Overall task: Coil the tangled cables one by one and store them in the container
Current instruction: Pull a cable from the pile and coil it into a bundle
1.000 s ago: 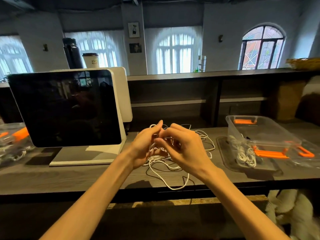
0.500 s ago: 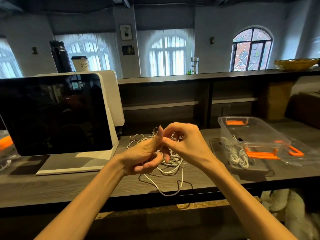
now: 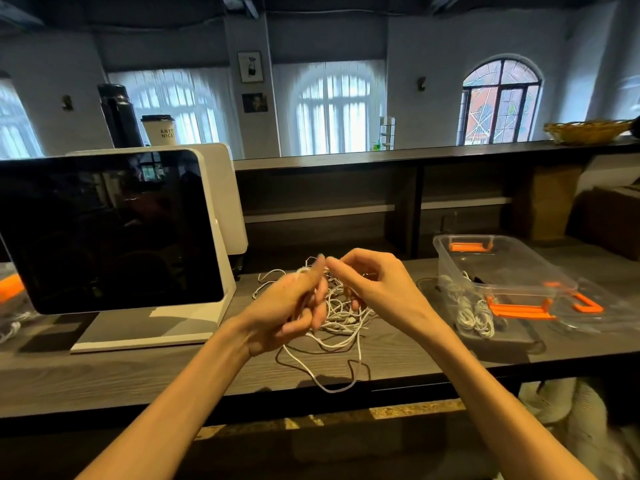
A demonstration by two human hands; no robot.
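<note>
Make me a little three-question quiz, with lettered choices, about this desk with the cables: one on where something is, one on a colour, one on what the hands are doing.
1. Where does the clear container stand relative to the pile of tangled cables?
A. To its right
B. To its left
C. On top of it

2. What colour are the container's clips?
A. Blue
B. Orange
C. Green

3. What is the left hand doing?
A. Lying flat on the screen
B. Gripping white cable above the pile
C. Reaching into the container

Answers:
1. A: the container sits on the desk right of the pile, coiled white cables already inside.
2. B: the clips on its near and far edges are bright orange.
3. B: its fingers are curled round white cable, with the right hand pinching a strand just beside it.
</note>
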